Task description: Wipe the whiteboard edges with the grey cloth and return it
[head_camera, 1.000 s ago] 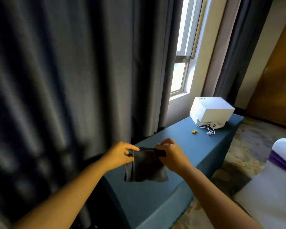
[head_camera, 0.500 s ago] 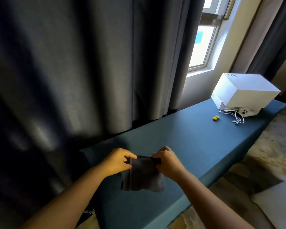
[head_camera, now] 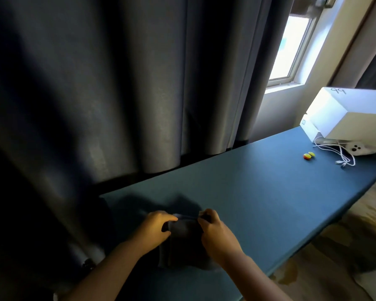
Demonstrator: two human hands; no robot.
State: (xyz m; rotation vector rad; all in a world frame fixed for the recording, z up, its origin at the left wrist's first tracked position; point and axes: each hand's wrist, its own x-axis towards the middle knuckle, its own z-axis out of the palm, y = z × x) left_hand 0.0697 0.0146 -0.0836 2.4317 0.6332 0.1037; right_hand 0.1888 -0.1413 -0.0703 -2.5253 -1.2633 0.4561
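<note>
The grey cloth (head_camera: 183, 242) hangs folded between my two hands, just over the near end of the blue-covered table (head_camera: 258, 192). My left hand (head_camera: 157, 228) pinches its upper left corner. Its upper right corner is pinched by my right hand (head_camera: 214, 232). The cloth's lower edge rests on or just above the tabletop; I cannot tell which. No whiteboard is in view.
Dark grey curtains (head_camera: 117, 83) hang right behind the table. At the far right end stand a white box (head_camera: 347, 115), a small white device (head_camera: 206, 149) with white cables (head_camera: 343, 157), and two small yellow and orange pieces (head_camera: 308, 155). A window (head_camera: 291, 46) is beyond.
The view has tilted down and toward the table. Both hands have lowered the cloth closer to the tabletop while keeping hold of its top corners.
</note>
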